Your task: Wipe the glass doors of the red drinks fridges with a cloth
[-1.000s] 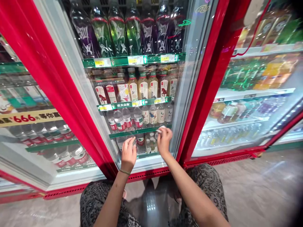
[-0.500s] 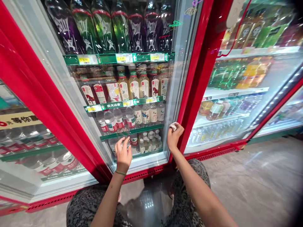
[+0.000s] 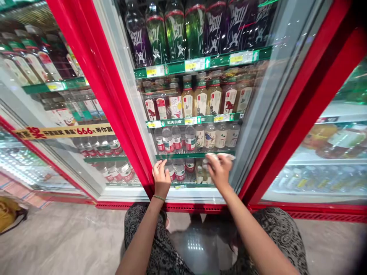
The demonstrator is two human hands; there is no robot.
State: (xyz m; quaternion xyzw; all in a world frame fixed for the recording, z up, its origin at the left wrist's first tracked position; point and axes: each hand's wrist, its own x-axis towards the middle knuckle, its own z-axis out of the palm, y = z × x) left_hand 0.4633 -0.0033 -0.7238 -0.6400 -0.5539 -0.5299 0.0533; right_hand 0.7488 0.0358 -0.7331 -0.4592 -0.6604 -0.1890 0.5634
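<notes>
A crumpled white tissue is gripped in my right hand, which is against or close to the glass door of a drinks fridge, in front of the lowest shelf. Some of the tissue is hidden by my fingers. My left hand rests at the lower left of the glass beside the red frame, its fingers apart and nothing in it. Whether its fingertips touch the glass I cannot tell. Through the pane show small water bottles, tea bottles and dark soda bottles.
Another glass-fronted fridge with a yellow banner adjoins on the left. More bottles stand behind glass on the right. My bent knees flank the arms above the grey floor. A yellow bag lies far left.
The view has swung left. My right hand with the tissue has moved from the door's right edge leftward over the glass. My left hand has shifted to the glass's left edge.
</notes>
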